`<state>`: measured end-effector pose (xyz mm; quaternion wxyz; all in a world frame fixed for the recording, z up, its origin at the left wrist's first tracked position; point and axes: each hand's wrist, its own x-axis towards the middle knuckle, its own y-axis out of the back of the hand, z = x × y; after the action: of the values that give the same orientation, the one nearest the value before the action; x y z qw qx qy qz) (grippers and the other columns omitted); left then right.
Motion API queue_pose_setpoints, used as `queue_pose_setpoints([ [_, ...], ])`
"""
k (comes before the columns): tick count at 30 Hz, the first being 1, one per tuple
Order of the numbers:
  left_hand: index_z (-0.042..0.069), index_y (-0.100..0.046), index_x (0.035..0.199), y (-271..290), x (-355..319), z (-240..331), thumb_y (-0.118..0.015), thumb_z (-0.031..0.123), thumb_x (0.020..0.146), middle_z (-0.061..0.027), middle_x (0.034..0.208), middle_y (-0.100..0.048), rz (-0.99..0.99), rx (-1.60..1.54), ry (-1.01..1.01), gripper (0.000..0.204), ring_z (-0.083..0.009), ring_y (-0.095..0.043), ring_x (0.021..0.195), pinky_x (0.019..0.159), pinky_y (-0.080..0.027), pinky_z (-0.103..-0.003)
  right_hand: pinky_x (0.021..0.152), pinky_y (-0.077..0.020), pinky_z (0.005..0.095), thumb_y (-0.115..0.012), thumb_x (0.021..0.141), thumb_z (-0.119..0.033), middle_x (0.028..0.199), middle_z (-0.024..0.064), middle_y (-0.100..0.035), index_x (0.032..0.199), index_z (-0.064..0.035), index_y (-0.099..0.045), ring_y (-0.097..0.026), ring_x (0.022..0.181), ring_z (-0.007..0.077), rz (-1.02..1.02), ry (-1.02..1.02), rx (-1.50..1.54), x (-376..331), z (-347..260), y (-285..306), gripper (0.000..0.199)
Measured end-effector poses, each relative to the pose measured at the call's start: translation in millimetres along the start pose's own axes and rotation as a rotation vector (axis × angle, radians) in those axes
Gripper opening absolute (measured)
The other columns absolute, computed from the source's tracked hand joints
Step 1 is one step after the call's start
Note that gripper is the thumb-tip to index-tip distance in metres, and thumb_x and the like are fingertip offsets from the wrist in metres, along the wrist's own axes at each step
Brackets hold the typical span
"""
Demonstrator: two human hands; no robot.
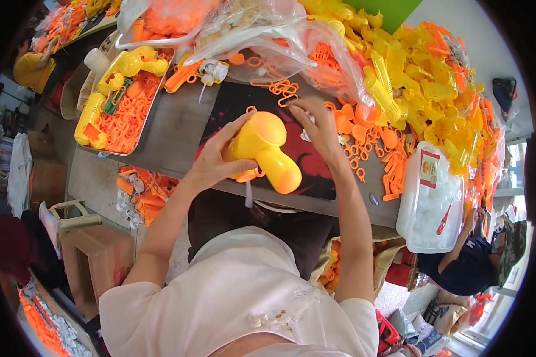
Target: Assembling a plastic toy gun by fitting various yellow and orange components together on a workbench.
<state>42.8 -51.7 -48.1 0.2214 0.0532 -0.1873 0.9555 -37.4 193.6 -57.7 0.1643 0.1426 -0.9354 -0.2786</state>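
Note:
My left hand (220, 159) is wrapped round a yellow plastic toy body (259, 143), shaped like a small hair dryer with a rounded head and a stubby handle angled toward me. An orange ring-like part shows at its top edge, and more orange sits underneath by my thumb. Farther right, my right hand (317, 126) reaches over the work surface, its fingertips pinched at an orange plastic loop (287, 101) beside several similar loops. A dark mat with a red pattern (223, 104) lies beneath both hands. Something small and white is partly hidden below my right fingers.
At left stands a tray (138, 140) of orange and yellow parts. Orange discs and rings (357, 143) lie at right, near a clear-white tub (405, 202). Yellow parts (411, 77) are heaped behind, beside plastic bags (244, 35). Another person (470, 265) is at far right.

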Motion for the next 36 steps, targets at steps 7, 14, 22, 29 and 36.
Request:
queue_pose_setpoints([
  [7,0.014,-0.053,0.135,11,15,4,-0.076,0.030,0.074,-0.0074,0.128,-0.056,-0.157,1.382,-0.096,0.067,-0.0249,-0.059,0.107,0.092,-0.046,-0.037,0.089,-0.0402,0.0429,-0.068,0.079,-0.007,0.103,0.0066,-0.056,0.099,-0.0085,-0.063,-0.052,0.107,0.0268,0.054,0.253,-0.646,40,41,-9,0.021],
  [14,0.014,-0.053,0.135,-4,37,-12,-0.075,0.039,0.074,-0.0081,0.126,-0.056,-0.223,1.361,-0.170,0.069,-0.0267,-0.060,0.102,0.086,-0.046,-0.037,0.085,-0.0400,0.0435,-0.062,0.081,-0.005,0.103,0.0078,-0.055,0.090,-0.0071,-0.056,-0.052,0.105,0.0282,0.056,0.230,-0.666,35,35,-12,0.011],
  [22,0.003,-0.056,0.129,18,38,-10,-0.054,0.022,0.096,-0.0143,0.123,-0.059,-0.206,0.899,0.011,0.037,-0.0251,-0.060,0.108,0.095,-0.046,-0.035,0.061,-0.0456,0.0292,-0.058,0.089,-0.002,0.078,0.0042,-0.060,0.098,0.0002,-0.052,-0.053,0.065,0.0117,-0.099,-0.095,0.217,8,-39,13,0.011],
  [29,-0.004,-0.055,0.124,22,51,-18,-0.043,0.022,0.103,-0.0089,0.110,-0.065,-0.174,0.682,0.262,0.036,-0.0130,-0.059,0.100,0.089,-0.047,-0.029,0.075,-0.0380,0.0328,-0.071,0.082,-0.014,0.066,0.0021,-0.058,0.086,-0.0076,-0.071,-0.053,0.066,0.0145,0.019,0.140,-0.314,-34,-53,-9,0.008],
  [36,-0.001,-0.058,0.121,9,47,-15,-0.059,0.032,0.096,-0.0089,0.105,-0.064,-0.133,0.699,0.241,0.042,-0.0123,-0.059,0.096,0.085,-0.047,-0.028,0.080,-0.0351,0.0348,-0.073,0.077,-0.015,0.062,0.0012,-0.056,0.086,-0.0104,-0.073,-0.052,0.068,0.0155,0.096,0.140,-0.429,-35,-55,-16,0.010],
])
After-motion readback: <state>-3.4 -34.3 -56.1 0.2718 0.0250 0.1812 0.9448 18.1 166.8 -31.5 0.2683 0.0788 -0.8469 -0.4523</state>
